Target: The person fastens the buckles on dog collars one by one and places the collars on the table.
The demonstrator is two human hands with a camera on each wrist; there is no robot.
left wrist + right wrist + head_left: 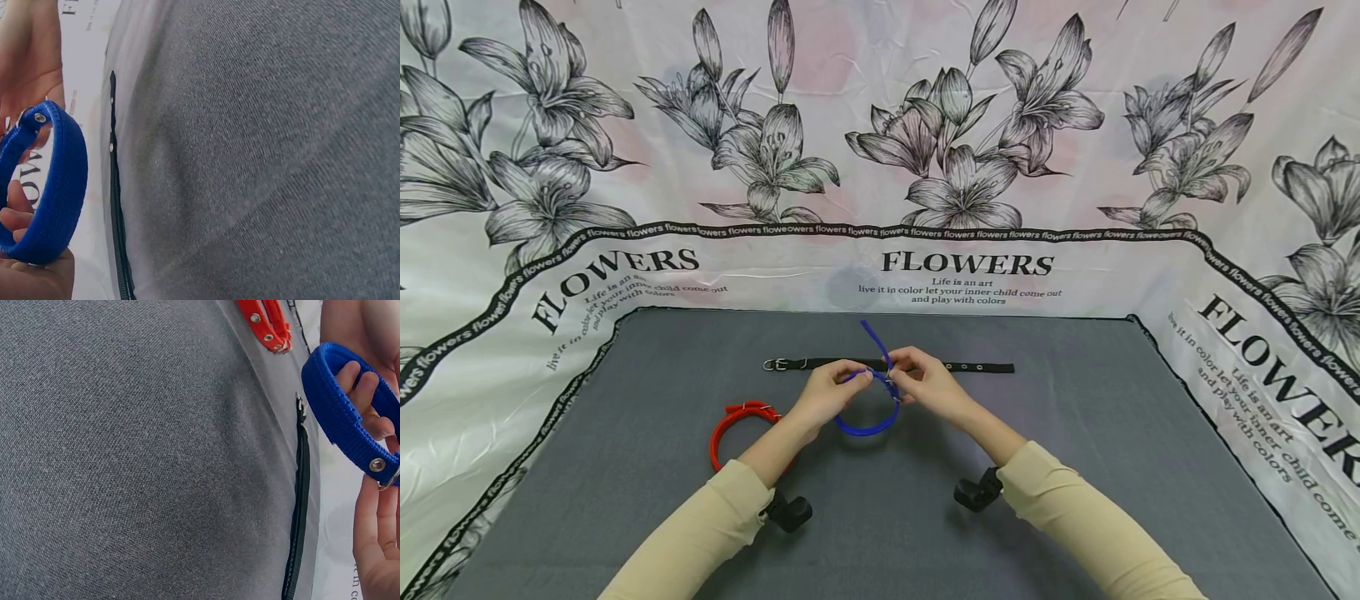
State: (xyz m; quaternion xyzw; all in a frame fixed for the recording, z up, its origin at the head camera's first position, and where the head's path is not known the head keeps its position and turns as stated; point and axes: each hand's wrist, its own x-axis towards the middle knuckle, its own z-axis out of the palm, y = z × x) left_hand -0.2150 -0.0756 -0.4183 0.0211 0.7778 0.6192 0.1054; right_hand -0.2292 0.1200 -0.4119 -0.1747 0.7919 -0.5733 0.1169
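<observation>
A blue collar point(867, 431) with metal eyelets hangs as a loop between both hands, above the grey cloth. My left hand point(832, 390) pinches its band at the upper left of the loop. At the buckle end, my right hand point(927, 385) grips the collar, and the loose strap tip sticks up past the fingers. Both wrist views show the padded blue band point(67, 181) close up, with an eyelet point(377, 465) and a metal ring near the fingers.
Behind the hands a black collar point(981, 367) lies stretched out flat. A red collar point(722, 433), closed in a loop, rests at the left, partly behind the left forearm. A floral printed sheet point(820, 283) borders the grey cloth point(1060, 400).
</observation>
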